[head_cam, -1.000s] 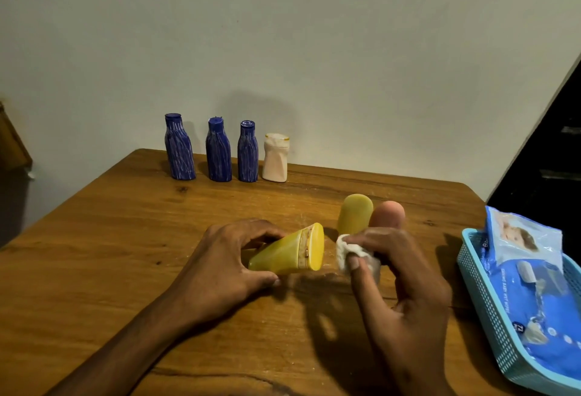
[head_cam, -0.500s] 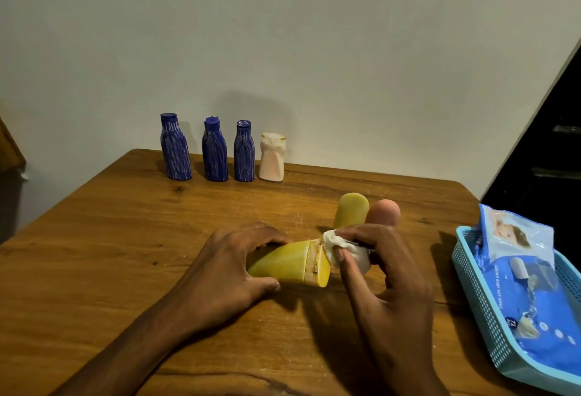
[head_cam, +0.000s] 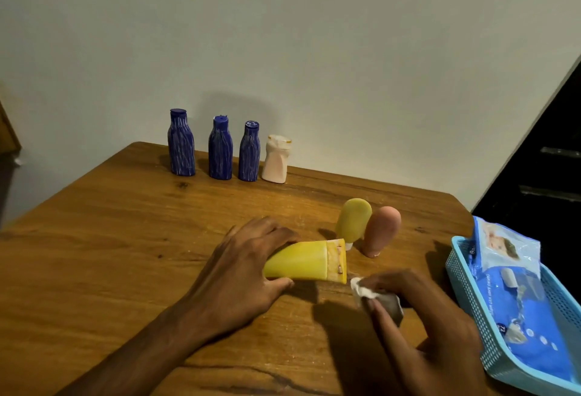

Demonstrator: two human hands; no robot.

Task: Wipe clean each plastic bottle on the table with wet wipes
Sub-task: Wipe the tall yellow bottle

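A yellow tube bottle (head_cam: 301,260) lies on its side near the middle of the wooden table (head_cam: 110,238), its flat end pointing right. My left hand (head_cam: 242,273) grips its narrow end. My right hand (head_cam: 421,329) pinches a crumpled white wet wipe (head_cam: 366,293) just below and to the right of the tube's flat end, apart from it. Behind them stand an olive-yellow tube (head_cam: 353,219) and a pink tube (head_cam: 382,230). Along the far edge stand three blue bottles (head_cam: 220,152) and a cream bottle (head_cam: 276,160).
A light blue plastic basket (head_cam: 465,295) at the table's right edge holds a blue pack of wet wipes (head_cam: 515,301). A pale wall rises behind the table, and a dark opening lies to the right.
My right hand has pulled the wipe off the tube's flat end, down and to the right. The yellow tube has turned a little in my left hand.
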